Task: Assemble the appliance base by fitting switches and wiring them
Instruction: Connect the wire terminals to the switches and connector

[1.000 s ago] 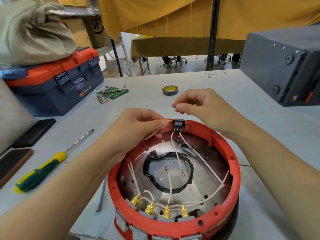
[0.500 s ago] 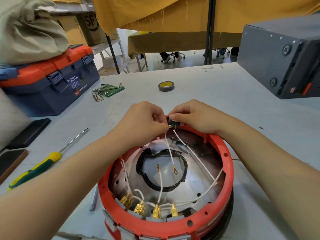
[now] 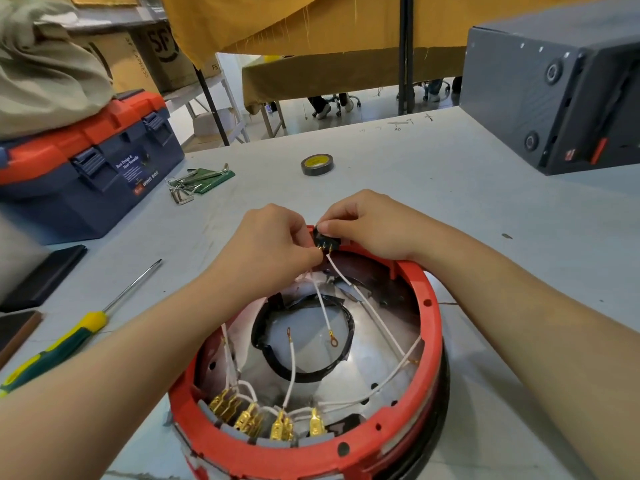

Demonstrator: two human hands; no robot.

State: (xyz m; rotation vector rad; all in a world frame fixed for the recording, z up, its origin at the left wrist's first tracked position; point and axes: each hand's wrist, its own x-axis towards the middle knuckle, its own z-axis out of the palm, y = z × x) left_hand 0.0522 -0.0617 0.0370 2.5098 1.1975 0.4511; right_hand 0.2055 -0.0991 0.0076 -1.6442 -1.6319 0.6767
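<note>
**Appliance base on the bench, both hands at the far-rim switch**

Appliance base [image 3: 429,344], a red ring around a shiny metal pan, sits on the grey table [image 3: 450,202] nearest the camera. Along its near rim, well below the fingers, a row of brass spade terminals [image 3: 266,422] carries white wires [image 3: 374,310] that run up across the pan toward the far rim; two loose ends with ring lugs lie over a black gasket [image 3: 273,358] in the middle.

At the far rim a small black switch [image 3: 323,239] with brass pins sits in the red ring. The right hand [image 3: 370,226] pinches the switch body from above with curled fingers. The left hand [image 3: 266,247] is clenched just beside it, fingertips at the leftmost pin, apparently pinching a wire end there, though the fingers hide the contact.

Left of the hands lie a green-and-yellow screwdriver [image 3: 59,351] and a blue-and-orange toolbox [image 3: 86,171]. Beyond the fingertips is a roll of tape [image 3: 317,164], with hex keys [image 3: 187,185] to its left and a dark grey box [image 3: 554,84] far right
</note>
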